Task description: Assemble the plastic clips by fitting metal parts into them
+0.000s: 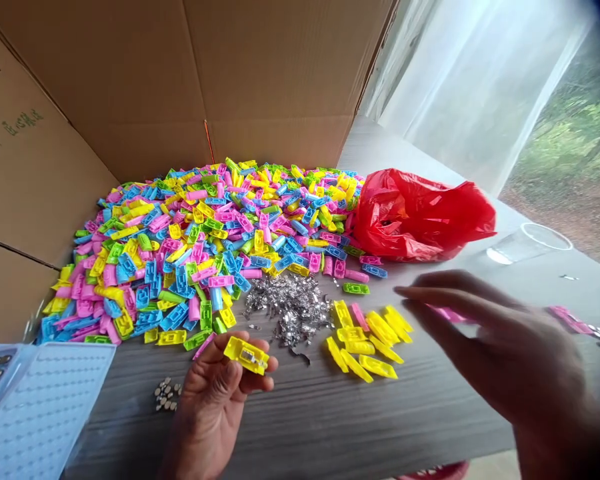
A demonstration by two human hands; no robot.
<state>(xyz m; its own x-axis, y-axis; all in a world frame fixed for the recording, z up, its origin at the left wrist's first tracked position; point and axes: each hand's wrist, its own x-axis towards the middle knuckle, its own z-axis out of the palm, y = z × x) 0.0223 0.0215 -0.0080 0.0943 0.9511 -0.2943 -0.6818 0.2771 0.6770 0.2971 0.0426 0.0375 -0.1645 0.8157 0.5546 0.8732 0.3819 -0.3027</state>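
Note:
My left hand (217, 393) is closed around a yellow plastic half-shell (247, 355), its hollow side facing up. Small metal pieces sit inside the shell. Out to the right, my right hand (505, 353) hovers over the table with its fingertips drawn together in a pinch; whatever they hold, if anything, is too small to make out. Between the hands lies a group of yellow shell pieces (375, 333) with one pink piece (359, 317) among them. Behind these is a heap of small silver metal strips (295, 307). A pink piece (450, 313) is partly hidden by my right hand.
A large pile of coloured plastic shells (220, 233) stands against cardboard walls (280, 73). There is a red plastic bag (420, 220), a clear cup (530, 245) at right, button cells (167, 395) at left, and a blue-white tray (40, 407). Another pink piece (570, 320) lies far right.

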